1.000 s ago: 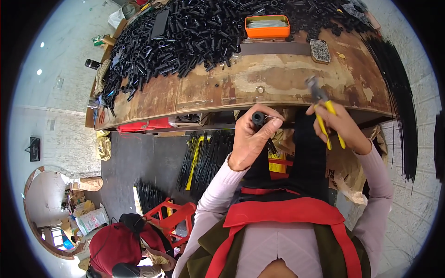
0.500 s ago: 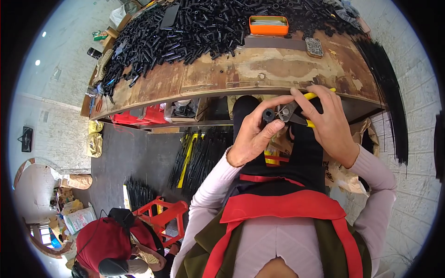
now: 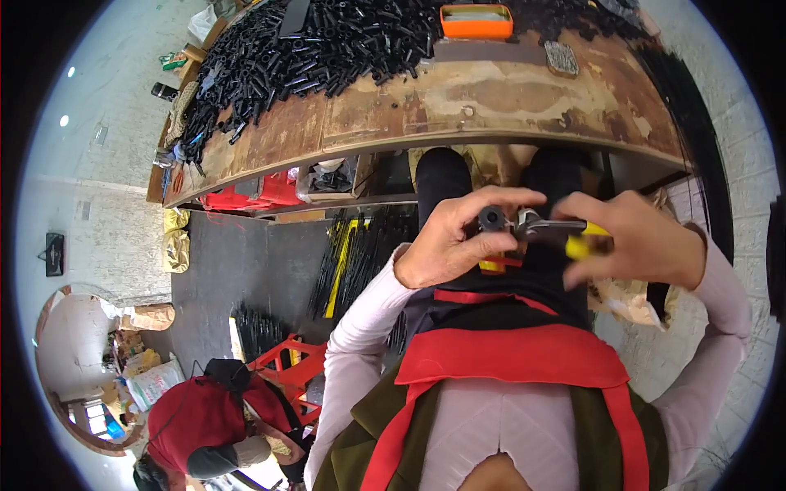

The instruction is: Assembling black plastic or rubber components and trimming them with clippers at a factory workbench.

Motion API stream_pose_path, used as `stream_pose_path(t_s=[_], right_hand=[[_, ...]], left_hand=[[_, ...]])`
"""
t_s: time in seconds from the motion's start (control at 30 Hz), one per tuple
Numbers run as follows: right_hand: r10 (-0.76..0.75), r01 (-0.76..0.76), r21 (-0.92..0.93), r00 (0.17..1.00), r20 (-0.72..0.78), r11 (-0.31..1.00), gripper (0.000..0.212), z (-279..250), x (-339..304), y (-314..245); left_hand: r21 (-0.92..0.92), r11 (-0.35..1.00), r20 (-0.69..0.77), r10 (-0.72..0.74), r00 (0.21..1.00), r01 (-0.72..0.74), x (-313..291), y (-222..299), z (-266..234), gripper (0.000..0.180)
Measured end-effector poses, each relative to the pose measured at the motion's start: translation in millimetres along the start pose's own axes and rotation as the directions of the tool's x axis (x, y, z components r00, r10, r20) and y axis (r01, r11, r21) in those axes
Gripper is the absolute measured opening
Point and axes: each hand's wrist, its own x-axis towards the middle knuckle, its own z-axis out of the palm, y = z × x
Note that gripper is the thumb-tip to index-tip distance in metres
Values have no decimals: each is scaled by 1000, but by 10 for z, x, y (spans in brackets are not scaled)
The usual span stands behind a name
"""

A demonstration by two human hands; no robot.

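My left hand (image 3: 453,239) pinches a short black tube piece (image 3: 492,219) in front of my chest, below the workbench edge. My right hand (image 3: 634,241) grips yellow-handled pliers (image 3: 557,229), whose metal jaws touch the tube's end. Both hands meet over my lap, above a red apron strap (image 3: 508,364).
A worn wooden workbench (image 3: 458,106) carries a large heap of black tube pieces (image 3: 327,45), an orange tray (image 3: 475,20) and a small metal grate (image 3: 561,59). Black and yellow rods (image 3: 352,254) lie on the floor. A person in red (image 3: 213,417) crouches at lower left.
Both hands came down from the bench edge toward my chest. The pliers swung from upright to level, and their jaws now meet the tube piece.
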Motion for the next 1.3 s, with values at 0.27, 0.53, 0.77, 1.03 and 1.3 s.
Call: stream_pose_path(t_s=[0.27,0.53,0.77,1.03,1.3], right_hand=[[-229,163,-166,797,-559,973,47,514,-65,425],[-54,-492,763,825,562,418,39,143,-135,480],[-413,146,-483,755,-510,863,44,347,-86,563],[103,-499,690,841,531,524,33,201,-116,440],[-48,87,174,975,-217,981,33,147,-93,516]], left_hand=[[-112,986,9,-120,993,120,231,-8,95,37],[-1,986,133,-163,978,165,302,-79,-7,57],[-110,963,-19,-249,968,246,377,-66,70,53],[-106,982,138,-142,980,157,351,-124,-29,57],[17,996,12,-93,996,93,385,-70,-26,48]])
